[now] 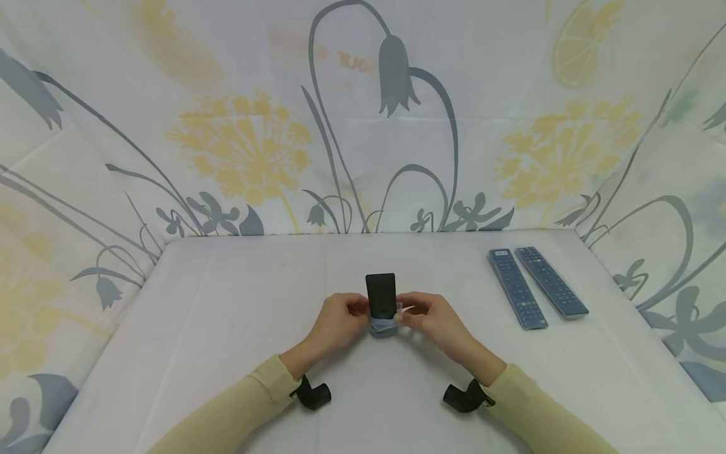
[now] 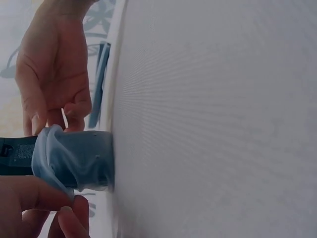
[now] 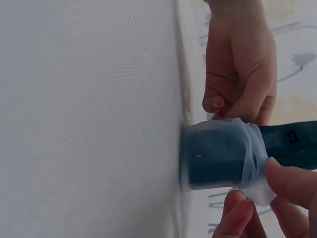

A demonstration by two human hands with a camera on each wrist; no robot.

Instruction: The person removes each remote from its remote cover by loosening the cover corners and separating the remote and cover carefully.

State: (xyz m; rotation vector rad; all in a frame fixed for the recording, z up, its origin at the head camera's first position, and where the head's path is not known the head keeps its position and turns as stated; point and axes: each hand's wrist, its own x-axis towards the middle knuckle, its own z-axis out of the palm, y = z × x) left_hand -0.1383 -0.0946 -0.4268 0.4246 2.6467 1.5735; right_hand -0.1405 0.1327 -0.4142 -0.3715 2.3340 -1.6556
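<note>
A black remote control point(image 1: 381, 293) stands on end on the table between both hands. Around its lower part sits a translucent bluish sleeve point(image 2: 84, 158), its upper edge bunched in folds. From the left side, my left hand point(image 1: 340, 321) pinches the gathered rim with curled fingers. My right hand point(image 1: 433, 321) grips the rim on the opposite side, where a loose flap of the sleeve point(image 3: 260, 191) hangs between thumb and fingers. In the right wrist view, the covered end meets the tabletop. A small label and a square slot show on the remote's bare back.
Two more remotes lie side by side at the right, the nearer-left remote point(image 1: 517, 289) and the outer remote point(image 1: 551, 282). A white cloth covers the table point(image 1: 227, 284). Floral fabric point(image 1: 363, 157) rises behind and at both sides. Dark wrist mounts hang below each cuff.
</note>
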